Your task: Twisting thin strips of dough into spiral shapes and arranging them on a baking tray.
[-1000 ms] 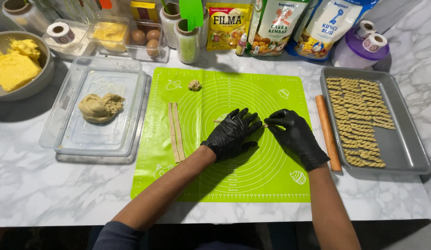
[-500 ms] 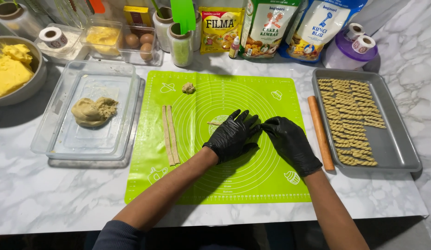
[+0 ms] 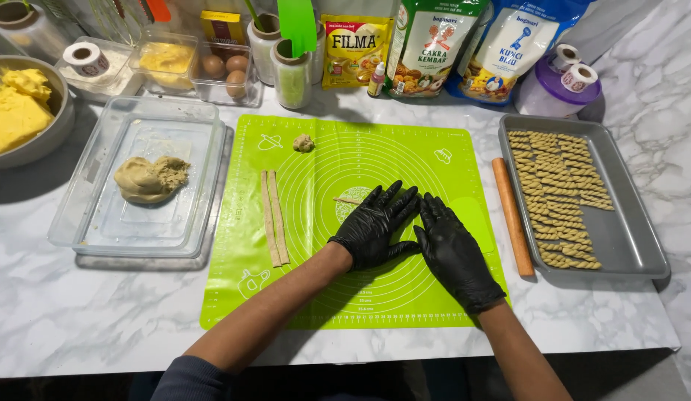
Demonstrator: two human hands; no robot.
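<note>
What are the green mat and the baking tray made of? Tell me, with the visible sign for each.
Green mat: probably silicone; matte, thin, lying flat, printed with guide circles. Baking tray: seemingly metal; dull grey sheen, thin raised rim, rounded corners.

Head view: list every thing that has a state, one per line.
left hand: gloved, flat on dough strip
right hand: gloved, flat on mat
dough strip: thin, end showing
two dough strips: laid side by side
dough lump: unshaped, in clear tub
baking tray: part filled with twists

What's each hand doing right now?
Left hand: open, flat on a thin dough strip.
Right hand: open, flat on the green mat, holding nothing.
</note>
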